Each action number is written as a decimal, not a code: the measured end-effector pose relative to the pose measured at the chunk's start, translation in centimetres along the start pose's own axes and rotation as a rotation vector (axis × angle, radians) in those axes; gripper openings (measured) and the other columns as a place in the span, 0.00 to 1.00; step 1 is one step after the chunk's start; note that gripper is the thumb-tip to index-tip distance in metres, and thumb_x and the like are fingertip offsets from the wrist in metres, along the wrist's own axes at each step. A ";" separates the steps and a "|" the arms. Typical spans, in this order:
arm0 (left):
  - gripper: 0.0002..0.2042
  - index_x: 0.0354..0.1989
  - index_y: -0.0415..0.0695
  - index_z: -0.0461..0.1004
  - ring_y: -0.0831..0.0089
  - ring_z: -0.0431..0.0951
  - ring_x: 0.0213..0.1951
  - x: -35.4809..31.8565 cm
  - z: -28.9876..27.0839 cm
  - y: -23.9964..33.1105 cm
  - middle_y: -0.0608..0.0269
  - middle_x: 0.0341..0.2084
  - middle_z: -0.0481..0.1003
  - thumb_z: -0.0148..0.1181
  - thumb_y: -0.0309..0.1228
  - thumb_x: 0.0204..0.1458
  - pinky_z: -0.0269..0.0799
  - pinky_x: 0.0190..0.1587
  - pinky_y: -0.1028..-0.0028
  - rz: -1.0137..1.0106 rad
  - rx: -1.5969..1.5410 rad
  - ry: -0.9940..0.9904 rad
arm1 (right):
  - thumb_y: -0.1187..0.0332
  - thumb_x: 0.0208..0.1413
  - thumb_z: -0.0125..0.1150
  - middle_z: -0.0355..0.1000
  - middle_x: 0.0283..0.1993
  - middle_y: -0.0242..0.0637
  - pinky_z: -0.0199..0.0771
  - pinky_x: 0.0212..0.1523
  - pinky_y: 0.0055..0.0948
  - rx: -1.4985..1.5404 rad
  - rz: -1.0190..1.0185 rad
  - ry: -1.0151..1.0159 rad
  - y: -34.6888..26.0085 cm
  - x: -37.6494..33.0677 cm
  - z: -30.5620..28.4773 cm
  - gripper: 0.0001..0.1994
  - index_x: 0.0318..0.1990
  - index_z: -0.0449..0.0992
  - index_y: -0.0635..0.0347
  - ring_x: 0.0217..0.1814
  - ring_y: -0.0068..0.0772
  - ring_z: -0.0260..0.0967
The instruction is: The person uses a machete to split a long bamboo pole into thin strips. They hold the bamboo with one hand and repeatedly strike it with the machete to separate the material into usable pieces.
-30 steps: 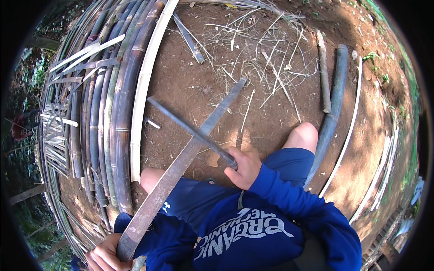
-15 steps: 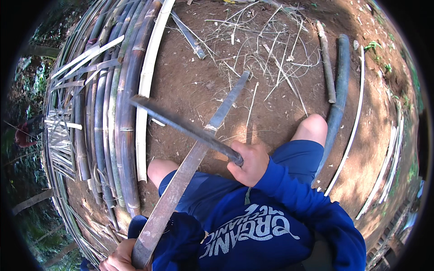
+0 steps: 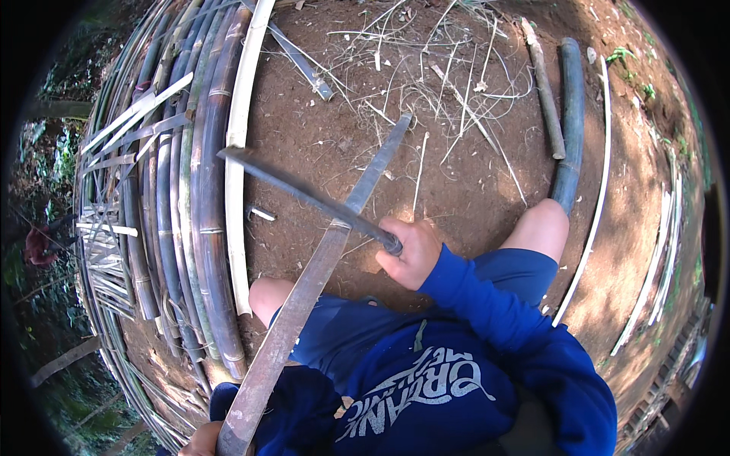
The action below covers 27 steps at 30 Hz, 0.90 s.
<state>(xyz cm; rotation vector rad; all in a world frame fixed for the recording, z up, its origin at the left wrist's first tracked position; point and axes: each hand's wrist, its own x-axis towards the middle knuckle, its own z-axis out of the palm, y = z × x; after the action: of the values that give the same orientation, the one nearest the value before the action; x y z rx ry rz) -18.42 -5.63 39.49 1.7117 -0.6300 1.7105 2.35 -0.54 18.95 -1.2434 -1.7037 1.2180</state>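
In my right hand point(image 3: 411, 253) is the handle of a long machete point(image 3: 293, 188), its blade pointing to the far left. The blade crosses a flat split bamboo slat point(image 3: 293, 323) close to the slat's node; whether it touches or passes just above, I cannot tell. My left hand point(image 3: 199, 442) grips the slat's near end at the lower edge of the view, and most of its fingers are cut off. From there the slat runs up between my knees, slanting away to the right over the dirt.
Dark bamboo poles point(image 3: 209, 213) are stacked along the left, with a pale split length point(image 3: 240, 190) beside them. Thin shavings point(image 3: 471, 83) litter the far ground. At right lie a grey-green bamboo pole point(image 3: 570, 121), a brown stick point(image 3: 544, 91) and pale strips point(image 3: 593, 205).
The machete blade has shifted from the near side of the slat's node to its far side. My left hand has dropped lower, and my right knee has moved outward.
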 end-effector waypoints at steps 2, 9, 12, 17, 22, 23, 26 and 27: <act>0.08 0.26 0.45 0.64 0.90 0.59 0.11 -0.1 0.0 -0.2 0.80 0.11 0.58 0.51 0.16 0.48 0.55 0.13 0.86 0.006 0.003 0.020 | 0.70 0.41 0.58 0.64 0.17 0.51 0.66 0.24 0.42 0.036 0.131 0.015 2.0 0.8 0.3 0.09 0.30 0.70 0.63 0.22 0.55 0.68; 0.08 0.26 0.45 0.64 0.91 0.59 0.12 -0.4 -0.5 0.7 0.80 0.12 0.59 0.53 0.15 0.47 0.55 0.14 0.86 0.042 0.046 0.078 | 0.70 0.41 0.58 0.67 0.20 0.52 0.67 0.26 0.42 -0.028 0.048 0.076 1.3 1.4 1.2 0.10 0.32 0.72 0.66 0.22 0.54 0.69; 0.09 0.26 0.45 0.64 0.91 0.59 0.12 -0.2 -0.6 -0.2 0.80 0.13 0.59 0.53 0.15 0.47 0.55 0.14 0.87 0.049 0.041 0.092 | 0.68 0.41 0.58 0.68 0.19 0.52 0.69 0.27 0.41 -0.042 0.227 0.159 7.4 3.7 -0.3 0.13 0.34 0.74 0.69 0.23 0.52 0.70; 0.09 0.28 0.44 0.64 0.91 0.59 0.13 -0.4 -1.1 1.9 0.80 0.14 0.60 0.55 0.16 0.45 0.56 0.15 0.87 0.067 0.030 0.042 | 0.67 0.42 0.58 0.68 0.16 0.51 0.71 0.29 0.44 -0.089 0.126 0.005 3.3 3.2 -0.7 0.13 0.33 0.75 0.67 0.23 0.53 0.72; 0.09 0.31 0.43 0.66 0.91 0.60 0.15 -0.7 -1.9 1.3 0.80 0.17 0.61 0.56 0.17 0.44 0.57 0.16 0.88 0.399 0.027 0.112 | 0.67 0.43 0.58 0.67 0.16 0.52 0.71 0.28 0.44 -0.013 0.022 -0.015 4.5 3.6 0.8 0.12 0.33 0.75 0.66 0.22 0.54 0.71; 0.09 0.31 0.43 0.65 0.91 0.60 0.15 -0.4 -1.6 1.0 0.79 0.17 0.61 0.55 0.17 0.44 0.57 0.16 0.87 0.539 0.054 0.210 | 0.67 0.43 0.58 0.68 0.16 0.52 0.71 0.28 0.45 -0.021 0.083 0.026 6.2 4.2 0.5 0.12 0.33 0.74 0.66 0.22 0.54 0.71; 0.08 0.30 0.43 0.65 0.91 0.60 0.15 -1.2 -2.0 0.8 0.80 0.17 0.61 0.55 0.17 0.45 0.56 0.15 0.87 0.313 -0.003 0.100 | 0.68 0.42 0.58 0.68 0.18 0.53 0.71 0.29 0.45 -0.157 0.239 0.097 13.3 6.4 -1.1 0.11 0.31 0.74 0.66 0.22 0.54 0.71; 0.07 0.30 0.43 0.65 0.91 0.60 0.14 -1.5 -2.2 0.9 0.80 0.17 0.61 0.55 0.17 0.45 0.56 0.15 0.87 0.238 -0.023 0.072 | 0.68 0.42 0.58 0.68 0.17 0.53 0.71 0.29 0.45 -0.177 0.251 0.105 14.1 6.6 -1.6 0.11 0.31 0.74 0.67 0.21 0.54 0.71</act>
<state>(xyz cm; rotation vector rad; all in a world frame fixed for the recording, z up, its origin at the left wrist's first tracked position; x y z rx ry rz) -20.61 -4.82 38.00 1.6028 -0.8448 1.9104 6.10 7.58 6.13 -1.6399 -1.6432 1.1381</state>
